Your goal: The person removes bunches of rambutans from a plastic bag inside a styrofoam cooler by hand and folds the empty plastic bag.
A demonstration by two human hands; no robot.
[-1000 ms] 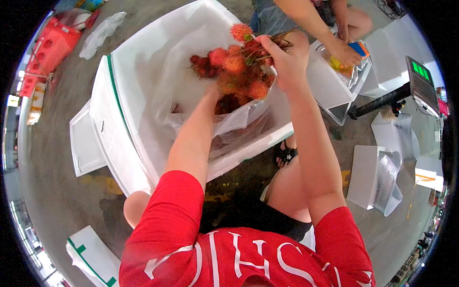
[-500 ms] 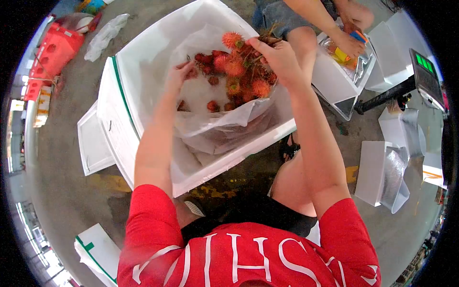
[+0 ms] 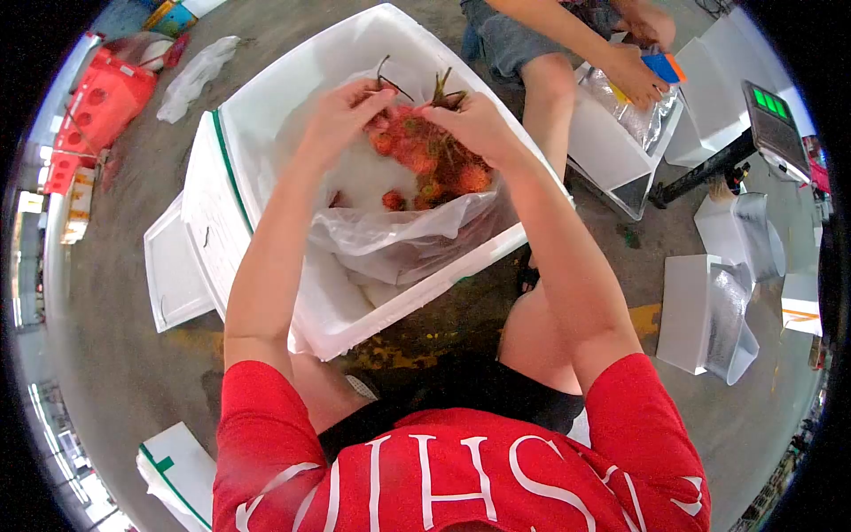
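A bunch of red, spiny rambutans (image 3: 430, 164) hangs over the large white foam box (image 3: 408, 312), its stems gathered at the top. My right hand (image 3: 474, 124) is closed on the stems at the bunch's upper right. At its upper left, my left hand (image 3: 350, 115) pinches a thin dark stem with fruit beside the fingers. A clear plastic bag (image 3: 390, 244) lines the box under the fruit. One loose rambutan (image 3: 393, 200) lies on the bag, left of the bunch's lower part.
A co-worker's hand (image 3: 634, 78) holds a blue and orange object over a smaller foam box (image 3: 603, 142) at the upper right. Beside it stands a scale (image 3: 776, 129) with green digits. Foil-lined boxes (image 3: 687, 310) are at right, a foam lid (image 3: 177, 266) at left, red plastic (image 3: 97, 106) beyond.
My left hand went from the bunch out to the left, then back up beside my right hand, onto a stem. My right hand and the bunch have shifted slightly left and down.
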